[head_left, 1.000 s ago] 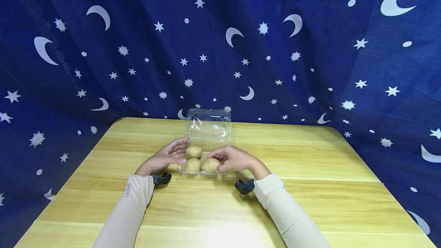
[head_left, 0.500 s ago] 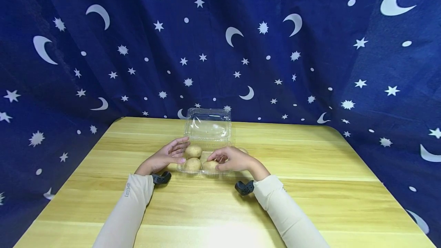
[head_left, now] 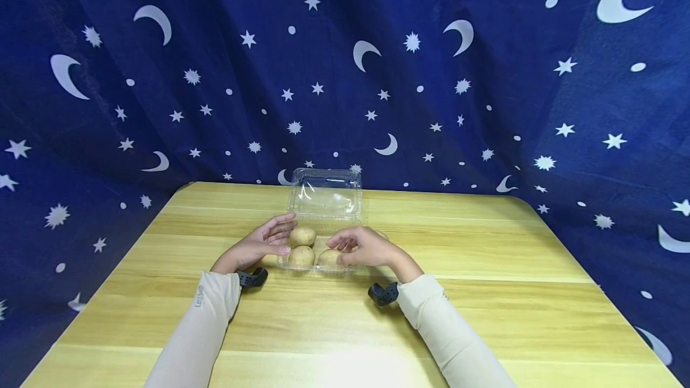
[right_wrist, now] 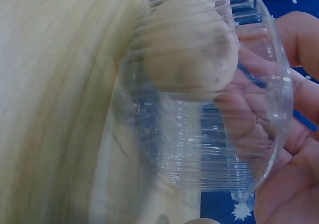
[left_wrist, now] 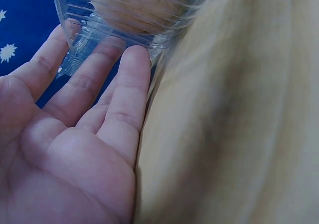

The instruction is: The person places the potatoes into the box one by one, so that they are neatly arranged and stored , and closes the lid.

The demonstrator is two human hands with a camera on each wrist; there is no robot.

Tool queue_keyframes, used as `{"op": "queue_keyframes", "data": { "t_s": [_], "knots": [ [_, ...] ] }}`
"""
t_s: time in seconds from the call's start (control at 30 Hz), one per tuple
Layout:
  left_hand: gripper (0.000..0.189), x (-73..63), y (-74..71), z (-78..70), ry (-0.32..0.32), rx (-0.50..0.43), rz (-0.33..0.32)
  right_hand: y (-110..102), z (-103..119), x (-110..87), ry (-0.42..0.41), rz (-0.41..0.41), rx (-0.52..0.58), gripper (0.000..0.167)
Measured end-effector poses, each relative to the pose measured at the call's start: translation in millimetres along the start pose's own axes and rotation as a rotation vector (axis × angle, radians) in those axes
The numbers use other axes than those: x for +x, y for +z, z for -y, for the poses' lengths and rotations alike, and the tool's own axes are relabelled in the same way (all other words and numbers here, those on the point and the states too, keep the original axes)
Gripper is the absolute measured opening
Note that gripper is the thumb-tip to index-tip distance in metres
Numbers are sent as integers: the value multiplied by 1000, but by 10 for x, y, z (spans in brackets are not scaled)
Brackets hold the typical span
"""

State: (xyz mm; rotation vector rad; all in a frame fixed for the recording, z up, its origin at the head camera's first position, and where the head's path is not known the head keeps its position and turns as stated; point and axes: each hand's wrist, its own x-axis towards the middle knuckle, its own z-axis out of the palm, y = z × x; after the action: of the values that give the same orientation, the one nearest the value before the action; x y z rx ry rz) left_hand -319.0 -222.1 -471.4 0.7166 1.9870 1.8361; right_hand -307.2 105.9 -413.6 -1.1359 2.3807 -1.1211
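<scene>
In the head view, a hinged clear plastic box (head_left: pixel 326 226) stands on the table with its lid (head_left: pixel 325 195) raised. Two potatoes (head_left: pixel 301 256) lie along its left side, one behind the other. A third potato (head_left: pixel 329 258) sits at the front right, partly covered by my right hand (head_left: pixel 363 248), whose thumb and fingers curl round it. The right wrist view shows this potato (right_wrist: pixel 189 59) through the ribbed wall, with fingers against it. My left hand (head_left: pixel 259 245) is spread at the box's left side; its fingertips rest right at the ribbed wall in the left wrist view.
Another potato (head_left: pixel 381 234) lies outside the box, mostly hidden behind the right hand. The wooden table (head_left: pixel 485 316) reaches back to a dark blue curtain (head_left: pixel 323 64) with moons and stars. Each wrist wears a black device (head_left: pixel 383 294).
The right fingers have shifted slightly right and now cover more of the front-right potato. My left hand and the box stay where they were.
</scene>
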Motion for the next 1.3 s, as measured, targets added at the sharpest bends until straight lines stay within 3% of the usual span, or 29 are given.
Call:
{"op": "queue_keyframes", "data": {
  "t_s": [0.83,1.3],
  "knots": [
    [94,16,-5,29,1,6,-1,131,-71,-112,-37,-225,166,27],
    [97,11,-3,34,26,14,6,45,-127,-185,-49,-217,328,35]
  ]
}}
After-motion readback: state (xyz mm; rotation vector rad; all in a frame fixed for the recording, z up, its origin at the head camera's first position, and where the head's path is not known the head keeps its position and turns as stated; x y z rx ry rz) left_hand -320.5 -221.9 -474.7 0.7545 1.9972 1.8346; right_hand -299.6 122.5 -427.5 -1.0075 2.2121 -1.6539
